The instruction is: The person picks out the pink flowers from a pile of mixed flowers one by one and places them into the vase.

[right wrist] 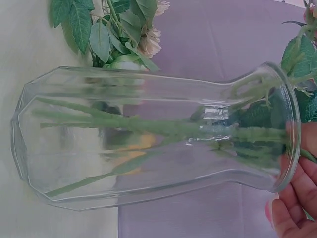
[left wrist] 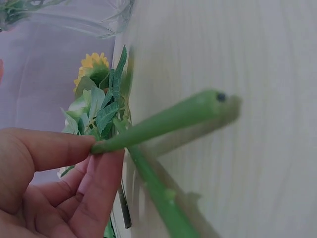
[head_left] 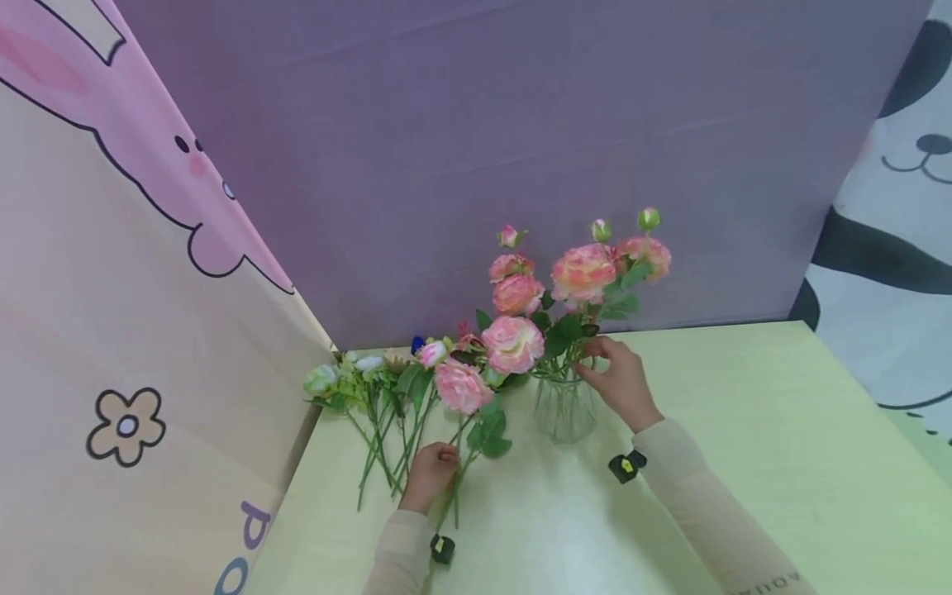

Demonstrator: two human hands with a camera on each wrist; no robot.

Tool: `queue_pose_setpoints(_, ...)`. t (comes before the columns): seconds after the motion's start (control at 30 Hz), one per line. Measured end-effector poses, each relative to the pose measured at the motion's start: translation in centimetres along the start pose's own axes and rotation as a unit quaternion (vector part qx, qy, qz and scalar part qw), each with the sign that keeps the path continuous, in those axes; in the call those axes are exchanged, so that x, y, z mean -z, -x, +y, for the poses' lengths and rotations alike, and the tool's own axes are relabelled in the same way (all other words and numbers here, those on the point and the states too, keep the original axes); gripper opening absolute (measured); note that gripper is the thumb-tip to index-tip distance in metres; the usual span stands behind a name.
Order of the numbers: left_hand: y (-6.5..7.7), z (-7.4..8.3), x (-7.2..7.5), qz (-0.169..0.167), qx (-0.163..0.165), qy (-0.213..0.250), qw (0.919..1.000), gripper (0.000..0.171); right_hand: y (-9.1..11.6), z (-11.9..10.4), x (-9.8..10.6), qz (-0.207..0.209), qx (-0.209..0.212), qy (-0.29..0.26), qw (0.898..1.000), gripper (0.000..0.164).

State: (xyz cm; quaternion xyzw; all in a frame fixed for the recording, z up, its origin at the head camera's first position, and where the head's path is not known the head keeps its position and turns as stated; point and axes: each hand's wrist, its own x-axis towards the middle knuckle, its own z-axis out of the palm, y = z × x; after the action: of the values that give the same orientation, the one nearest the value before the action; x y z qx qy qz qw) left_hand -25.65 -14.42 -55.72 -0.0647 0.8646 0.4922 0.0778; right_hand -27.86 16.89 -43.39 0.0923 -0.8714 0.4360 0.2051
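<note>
My left hand (head_left: 431, 477) pinches a green stem (left wrist: 166, 121) between thumb and fingers, low on the left of the table. A pink rose-like flower (head_left: 463, 386) with green leaves lies above that hand; a second stem runs beside the pinched one. My right hand (head_left: 619, 382) is at the mouth of a clear glass vase (head_left: 565, 421), fingers curled at the rim around a thin green stem (right wrist: 309, 155). The vase stands upright with several stems inside, seen through the glass. Above it rise pink and orange blooms (head_left: 583, 274) and small buds.
More cut flowers (head_left: 372, 388), white and green with long stems, lie at the table's left by the patterned wall cloth (head_left: 171, 347). A yellow flower (left wrist: 94, 64) shows in the left wrist view. A purple backdrop (head_left: 476, 149) hangs behind the pale table (head_left: 744, 430).
</note>
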Motion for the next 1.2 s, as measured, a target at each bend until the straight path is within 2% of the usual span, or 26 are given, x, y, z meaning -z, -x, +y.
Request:
queue_pose_setpoints(0.3,0.2,-0.1,-0.1,0.0,-0.017,0.02,0.9997,0.017,0.0,0.1,0.2,0.004,0.05,0.03,0.998,0.017)
queue_pose_setpoints(0.53,0.4,0.1,0.1,0.001,-0.041,0.052,0.9978,0.018,-0.1,0.4,0.3,0.017,0.07,0.039,0.997,0.009)
queue_pose_setpoints(0.67,0.4,0.3,0.2,0.018,-0.078,0.05,0.9955,0.017,-0.2,0.3,0.4,0.021,0.07,0.037,0.997,0.01)
queue_pose_setpoints(0.83,0.5,1.0,0.2,0.066,-0.115,0.05,0.99,0.018,-0.1,0.2,0.4,0.033,0.061,0.025,0.997,0.01)
queue_pose_setpoints(1.0,0.9,2.2,0.5,0.101,-0.12,0.072,0.985,0.018,0.1,0.1,0.5,0.047,0.043,0.013,0.998,0.01)
queue_pose_setpoints(1.2,1.7,3.7,1.0,0.104,-0.136,0.101,0.98,0.017,0.2,0.1,0.4,0.056,0.031,-0.002,0.998,0.009)
